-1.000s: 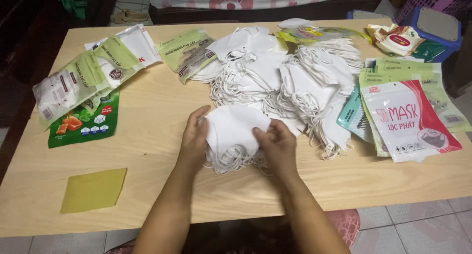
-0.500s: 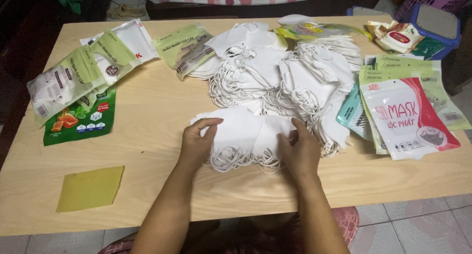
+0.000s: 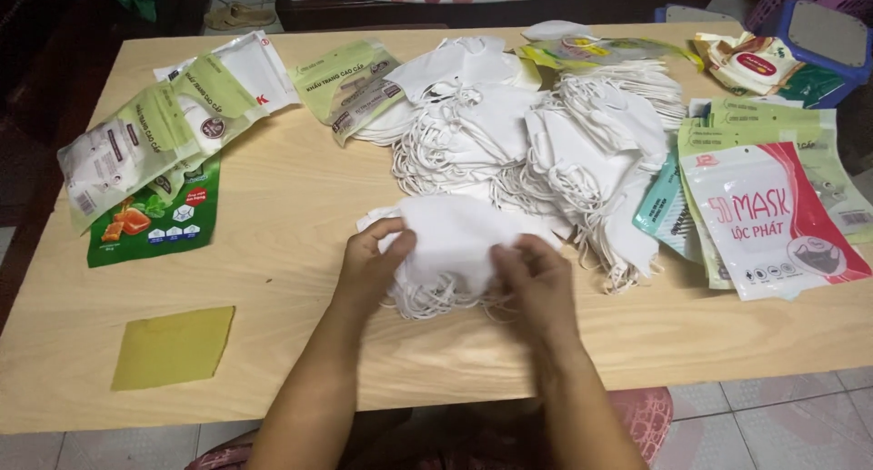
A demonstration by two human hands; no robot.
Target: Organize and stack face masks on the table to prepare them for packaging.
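Near the front edge of the table (image 3: 300, 206), around its middle, both hands grasp a small stack of white masks (image 3: 455, 247): the left hand (image 3: 375, 263) clenches its left end, the right hand (image 3: 536, 284) pinches its right end. Behind lies a bigger mask heap (image 3: 536, 134), pouches (image 3: 773, 215) at the right edge, a yellow sheet (image 3: 173, 347) near the front left corner.

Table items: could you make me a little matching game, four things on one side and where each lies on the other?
Things:
1. yellow sheet
2. mask stack
3. red-and-white pouch
4. green candy pouch

Places:
A. under both hands
B. far right of the table
C. near left corner, alone
D. left side, partly beneath pale green pouches

Pairs: 1-C, 2-A, 3-B, 4-D
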